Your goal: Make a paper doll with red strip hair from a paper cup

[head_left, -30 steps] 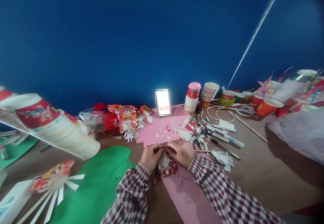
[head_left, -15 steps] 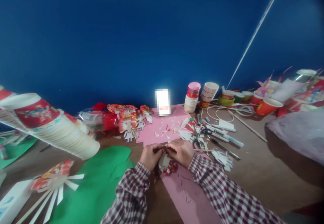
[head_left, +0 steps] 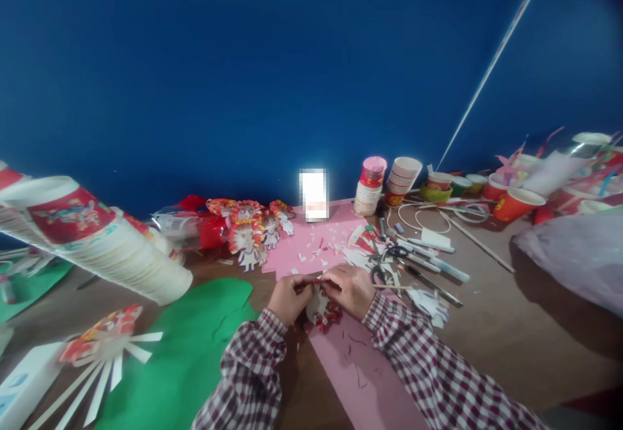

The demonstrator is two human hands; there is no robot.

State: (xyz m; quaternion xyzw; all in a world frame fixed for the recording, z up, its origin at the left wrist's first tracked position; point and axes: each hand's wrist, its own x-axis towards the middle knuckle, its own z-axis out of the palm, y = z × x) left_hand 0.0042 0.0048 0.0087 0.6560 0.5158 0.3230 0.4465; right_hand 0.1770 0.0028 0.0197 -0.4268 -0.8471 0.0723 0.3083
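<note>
My left hand (head_left: pixel 288 298) and my right hand (head_left: pixel 348 288) meet over a pink paper sheet (head_left: pixel 360 371), both pinched on a small red-and-white paper cutout figure (head_left: pixel 323 310) that hangs below my fingers. A thin wooden stick (head_left: pixel 392 286) pokes out to the right from under my right hand. Both sleeves are checked red and white. Black-handled scissors (head_left: pixel 381 262) lie just beyond my right hand among paper scraps.
A long stack of paper cups (head_left: pixel 92 238) lies on its side at the left. A green sheet (head_left: pixel 185 352) is near my left arm. Finished paper dolls (head_left: pixel 250 229) lie by the wall. Upright cup stacks (head_left: pixel 387 183), pens (head_left: pixel 431 261) and bowls (head_left: pixel 516 203) crowd the right.
The cutout in my hands has shifted up slightly and turned a little; my hands stay in the same spot. The view has tilted a touch.
</note>
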